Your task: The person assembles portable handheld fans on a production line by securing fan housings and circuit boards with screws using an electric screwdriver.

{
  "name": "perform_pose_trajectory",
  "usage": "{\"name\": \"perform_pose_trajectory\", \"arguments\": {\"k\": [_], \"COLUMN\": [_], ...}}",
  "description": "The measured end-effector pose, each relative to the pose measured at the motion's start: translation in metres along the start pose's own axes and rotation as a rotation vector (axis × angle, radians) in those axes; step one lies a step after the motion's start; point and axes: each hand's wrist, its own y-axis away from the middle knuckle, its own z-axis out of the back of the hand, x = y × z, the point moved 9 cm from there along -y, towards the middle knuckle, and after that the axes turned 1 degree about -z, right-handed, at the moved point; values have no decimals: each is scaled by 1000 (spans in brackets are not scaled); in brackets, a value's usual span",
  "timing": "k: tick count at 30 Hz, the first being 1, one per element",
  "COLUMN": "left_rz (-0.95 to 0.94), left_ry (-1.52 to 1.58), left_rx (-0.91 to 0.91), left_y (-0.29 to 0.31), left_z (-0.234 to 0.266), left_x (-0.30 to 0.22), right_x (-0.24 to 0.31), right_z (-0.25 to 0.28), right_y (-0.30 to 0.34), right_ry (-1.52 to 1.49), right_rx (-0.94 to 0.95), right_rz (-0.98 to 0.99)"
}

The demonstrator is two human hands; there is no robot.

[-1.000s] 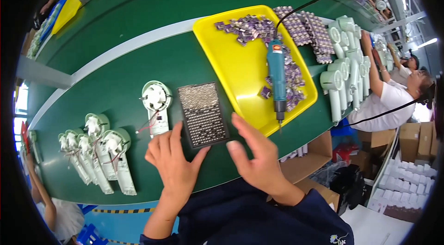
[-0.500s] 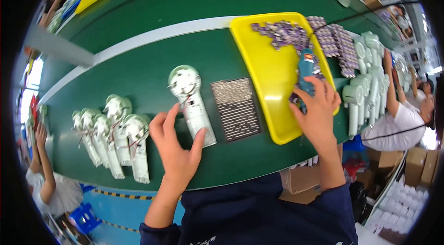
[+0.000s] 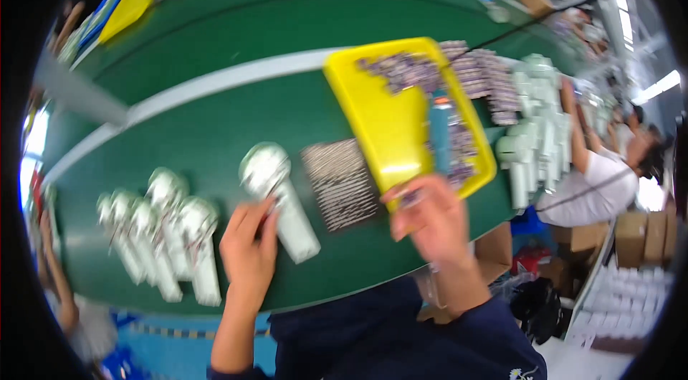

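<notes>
A pale green, round-headed housing with a long handle, like a handheld fan's half shell, lies open side up in front of me. My left hand is at its left edge, thumb and fingers pinched together beside the neck where thin wires run. What they pinch is too blurred to make out. Blurred by motion, my right hand is over the near end of the yellow tray, closed on a small purple circuit board. A teal screwdriver-like tool lies in the tray among more small boards.
Between housing and tray lies a dark slotted plate with rows of small metal pieces. Several wired housings stand grouped at left. Purple board panels and pale green housings are at right. A person works beyond them.
My right hand has left the teal tool's side and come nearer, now with a small board. My left fingers have closed at the housing's neck. The view has shifted.
</notes>
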Motion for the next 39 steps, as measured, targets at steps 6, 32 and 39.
{"name": "perform_pose_trajectory", "arguments": {"k": [6, 32, 39], "left_rz": [40, 425, 388], "left_ry": [-7, 487, 457], "left_rx": [-5, -221, -254], "left_y": [54, 46, 46], "left_z": [27, 10, 10], "left_x": [-10, 51, 49], "right_x": [-74, -57, -61], "right_z": [-65, -134, -143], "right_y": [27, -7, -15], "right_ry": [-485, 992, 1095], "right_rx": [258, 405, 429], "right_rz": [-406, 242, 228]}}
